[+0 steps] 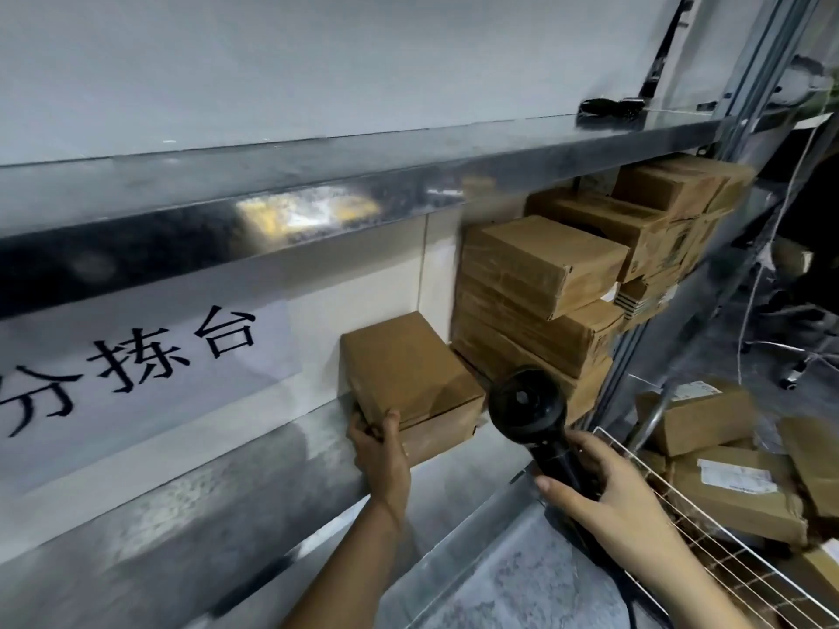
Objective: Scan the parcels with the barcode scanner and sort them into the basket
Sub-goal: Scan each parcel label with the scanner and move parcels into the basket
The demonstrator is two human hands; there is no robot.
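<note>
A brown cardboard parcel (408,370) sits on the metal shelf (254,469), apart from the stack to its right. My left hand (379,451) grips its near left corner, thumb on top. My right hand (604,488) holds the black barcode scanner (529,408) by its handle, the scanner head raised just right of that parcel. A stack of several brown parcels (545,274) fills the shelf's right end. The white wire basket (708,528) at lower right holds several parcels (735,492).
A second metal shelf (318,183) runs overhead, with a dark object (608,112) on its right end. A white sign with black characters (136,370) hangs on the back wall. The shelf's upright post (635,338) stands between stack and basket.
</note>
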